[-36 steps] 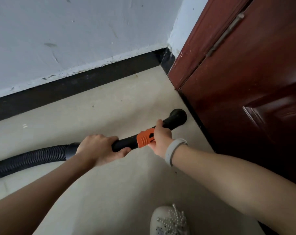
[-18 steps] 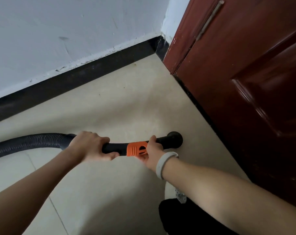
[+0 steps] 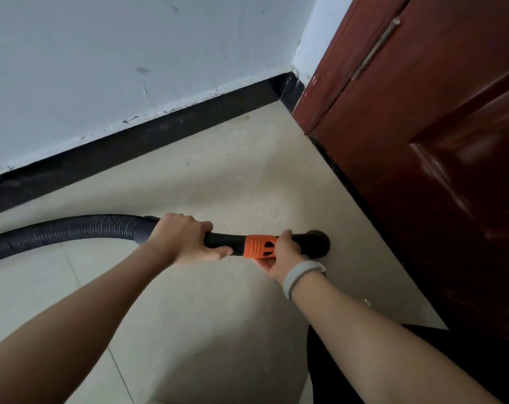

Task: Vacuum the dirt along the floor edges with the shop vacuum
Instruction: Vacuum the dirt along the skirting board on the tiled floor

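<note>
A black ribbed vacuum hose [image 3: 58, 231] comes in from the left and ends in a rigid black wand with an orange collar [image 3: 260, 246]. My left hand [image 3: 186, 239] grips the wand just past the ribbed part. My right hand [image 3: 282, 256], with a grey wristband, holds the wand at the orange collar. The round black nozzle end [image 3: 319, 243] points down at the beige tile floor [image 3: 218, 176], a short way from the foot of the dark red door [image 3: 422, 156].
A black baseboard [image 3: 131, 144] runs under the white wall [image 3: 116, 59] and meets the door frame in the far corner. Small specks lie on the floor near the baseboard and by the door. Dark clothing [image 3: 364, 374] shows at the bottom right.
The nozzle has drawn back from the door's edge toward me, farther from the corner. The wand now lies nearly level, both hands keep their grip, and the view has shifted.
</note>
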Demonstrator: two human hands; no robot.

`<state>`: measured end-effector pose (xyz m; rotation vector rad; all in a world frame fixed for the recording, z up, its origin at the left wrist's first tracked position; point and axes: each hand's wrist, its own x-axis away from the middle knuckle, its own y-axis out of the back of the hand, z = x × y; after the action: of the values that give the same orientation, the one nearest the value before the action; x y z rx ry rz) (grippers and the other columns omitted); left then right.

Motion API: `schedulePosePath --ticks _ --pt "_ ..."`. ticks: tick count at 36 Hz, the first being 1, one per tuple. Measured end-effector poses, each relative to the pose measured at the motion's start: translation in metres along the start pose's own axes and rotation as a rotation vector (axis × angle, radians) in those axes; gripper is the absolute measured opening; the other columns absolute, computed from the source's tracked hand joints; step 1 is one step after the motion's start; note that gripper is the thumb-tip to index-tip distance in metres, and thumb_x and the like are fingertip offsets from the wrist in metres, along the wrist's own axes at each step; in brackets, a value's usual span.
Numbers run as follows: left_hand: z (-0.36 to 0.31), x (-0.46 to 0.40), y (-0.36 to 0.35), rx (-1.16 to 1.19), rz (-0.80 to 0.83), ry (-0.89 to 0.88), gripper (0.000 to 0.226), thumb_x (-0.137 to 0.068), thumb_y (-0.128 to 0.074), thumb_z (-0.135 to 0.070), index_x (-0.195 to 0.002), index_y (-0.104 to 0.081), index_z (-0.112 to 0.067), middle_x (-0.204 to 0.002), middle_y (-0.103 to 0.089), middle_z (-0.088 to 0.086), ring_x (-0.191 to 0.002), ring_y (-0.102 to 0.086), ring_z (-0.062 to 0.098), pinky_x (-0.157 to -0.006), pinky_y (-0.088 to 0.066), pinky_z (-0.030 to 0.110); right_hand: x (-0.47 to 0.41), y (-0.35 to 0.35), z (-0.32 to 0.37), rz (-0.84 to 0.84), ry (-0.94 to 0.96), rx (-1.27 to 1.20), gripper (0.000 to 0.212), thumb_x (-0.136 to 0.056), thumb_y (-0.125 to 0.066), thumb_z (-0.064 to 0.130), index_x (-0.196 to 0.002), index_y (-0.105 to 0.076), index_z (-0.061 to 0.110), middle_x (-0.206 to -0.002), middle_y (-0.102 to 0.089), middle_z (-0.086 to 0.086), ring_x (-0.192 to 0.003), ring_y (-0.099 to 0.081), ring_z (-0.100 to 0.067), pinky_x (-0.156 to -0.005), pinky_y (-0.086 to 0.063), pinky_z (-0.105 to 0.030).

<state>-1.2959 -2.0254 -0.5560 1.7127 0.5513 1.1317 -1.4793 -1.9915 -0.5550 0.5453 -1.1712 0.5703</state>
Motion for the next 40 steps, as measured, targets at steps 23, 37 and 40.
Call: schedulePosePath --ticks 23,37,40 --pt "-0.038 0.005 0.009 0.163 0.028 0.285 0.061 -0.08 -0.028 -0.082 -0.09 -0.047 -0.025 -0.075 -0.05 -0.003 -0.071 -0.05 0.022 -0.065 -0.038 0.031 -0.027 -0.043 0.045 0.009 0.291 0.302 0.042 -0.101 -0.036 0.04 -0.12 -0.046 0.004 -0.09 -0.06 -0.01 -0.084 -0.062 -0.027 -0.091 -0.052 -0.037" --pt "-0.004 0.018 -0.002 0.287 -0.092 0.461 0.054 -0.084 -0.028 -0.077 -0.089 -0.046 -0.026 -0.072 -0.051 -0.004 -0.074 -0.057 0.024 -0.064 -0.039 0.031 -0.03 -0.115 0.042 0.173 0.395 0.59 0.049 -0.097 -0.043 0.045 -0.12 -0.05 0.003 -0.115 -0.061 -0.015 -0.104 -0.063 -0.035 -0.095 -0.05 -0.047" --pt "0.009 0.031 -0.011 0.334 -0.107 0.514 0.055 -0.085 -0.027 -0.075 -0.088 -0.049 -0.025 -0.069 -0.052 -0.003 -0.069 -0.054 0.023 -0.063 -0.04 0.031 -0.026 -0.141 0.027 0.237 0.421 0.72 0.053 -0.096 -0.042 0.049 -0.123 -0.05 0.004 -0.111 -0.062 -0.016 -0.101 -0.064 -0.035 -0.094 -0.051 -0.047"
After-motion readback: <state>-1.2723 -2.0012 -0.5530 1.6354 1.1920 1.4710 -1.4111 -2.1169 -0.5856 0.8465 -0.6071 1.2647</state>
